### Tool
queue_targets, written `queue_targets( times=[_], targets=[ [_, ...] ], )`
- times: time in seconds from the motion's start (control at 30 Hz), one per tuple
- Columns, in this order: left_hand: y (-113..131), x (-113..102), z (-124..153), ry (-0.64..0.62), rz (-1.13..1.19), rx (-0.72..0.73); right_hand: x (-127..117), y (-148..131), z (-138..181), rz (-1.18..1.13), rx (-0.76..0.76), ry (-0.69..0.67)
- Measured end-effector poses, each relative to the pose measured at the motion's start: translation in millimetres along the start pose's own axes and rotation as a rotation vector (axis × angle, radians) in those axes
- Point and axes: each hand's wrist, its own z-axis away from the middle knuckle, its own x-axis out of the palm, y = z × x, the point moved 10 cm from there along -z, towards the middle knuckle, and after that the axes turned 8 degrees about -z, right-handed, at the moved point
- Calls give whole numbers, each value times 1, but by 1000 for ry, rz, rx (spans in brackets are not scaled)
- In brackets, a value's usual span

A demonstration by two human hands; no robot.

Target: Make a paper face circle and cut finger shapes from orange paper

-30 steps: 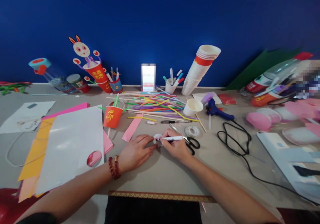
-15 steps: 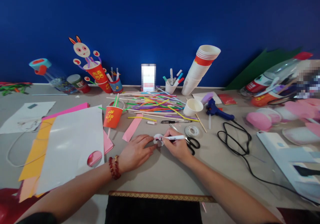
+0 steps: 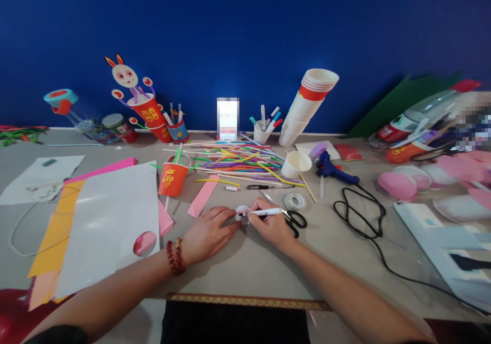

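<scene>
My right hand (image 3: 270, 225) grips a white marker (image 3: 265, 212), its tip resting on a small white paper cut-out (image 3: 241, 211) that lies on the grey table (image 3: 245, 262). My left hand (image 3: 209, 233), a red bead bracelet on its wrist, lies with its fingertips pressing the cut-out's left edge. Black-handled scissors (image 3: 294, 219) lie just behind my right hand, and a roll of clear tape (image 3: 294, 201) sits a little farther back.
A red paper cup (image 3: 172, 178), a pile of coloured straws (image 3: 233, 162), a white cup (image 3: 295, 164), a blue glue gun (image 3: 333, 171) with black cord (image 3: 368, 221), stacked cups (image 3: 307, 106) and paper sheets (image 3: 111, 221) at left surround the hands. Pink items lie at right.
The marker has shifted very slightly over the cut-out; both hands stay in place.
</scene>
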Motion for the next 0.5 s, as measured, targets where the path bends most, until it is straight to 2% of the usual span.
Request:
queue_targets(
  times=[0.5],
  targets=[
    [0, 0, 0, 1, -2, 6, 3, 1, 0, -10, 7, -23]
  ],
)
